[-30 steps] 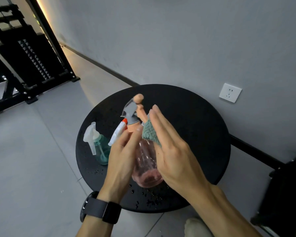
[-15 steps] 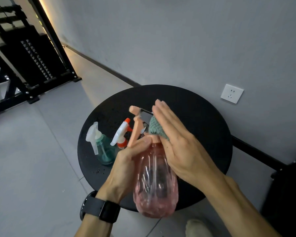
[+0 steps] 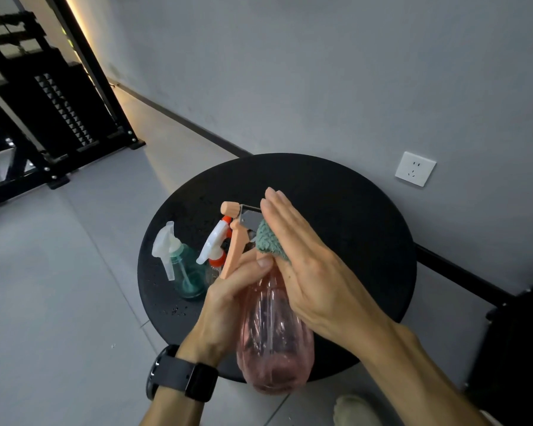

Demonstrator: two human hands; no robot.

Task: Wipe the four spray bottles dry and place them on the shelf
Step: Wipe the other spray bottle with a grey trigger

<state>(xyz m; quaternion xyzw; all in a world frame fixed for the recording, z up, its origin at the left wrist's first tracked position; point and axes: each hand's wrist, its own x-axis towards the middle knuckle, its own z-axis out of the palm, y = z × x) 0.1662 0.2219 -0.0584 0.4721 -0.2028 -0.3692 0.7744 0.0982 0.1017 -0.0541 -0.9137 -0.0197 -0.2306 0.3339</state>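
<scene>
My left hand (image 3: 228,299) grips a pink spray bottle (image 3: 274,339) by its neck, holding it tilted above the round black table (image 3: 336,216). The bottle's peach trigger and grey head (image 3: 243,219) point away from me. My right hand (image 3: 308,265) lies with straight fingers against the bottle's neck and presses a teal cloth (image 3: 268,242) onto it. A teal bottle with a white sprayer (image 3: 179,265) stands on the table's left part. Beside it stands a clear bottle with an orange and white sprayer (image 3: 216,247), half hidden by my left hand.
Water drops speckle the table's left edge (image 3: 173,309). A black metal rack (image 3: 43,112) stands at the far left on the grey floor. A white wall socket (image 3: 414,169) sits to the right of the table. A dark object (image 3: 523,348) fills the right edge.
The pink bottle was turned so its trigger now points left, and it came closer to me. My right hand keeps the cloth on the neck and has shifted little in the last half second.
</scene>
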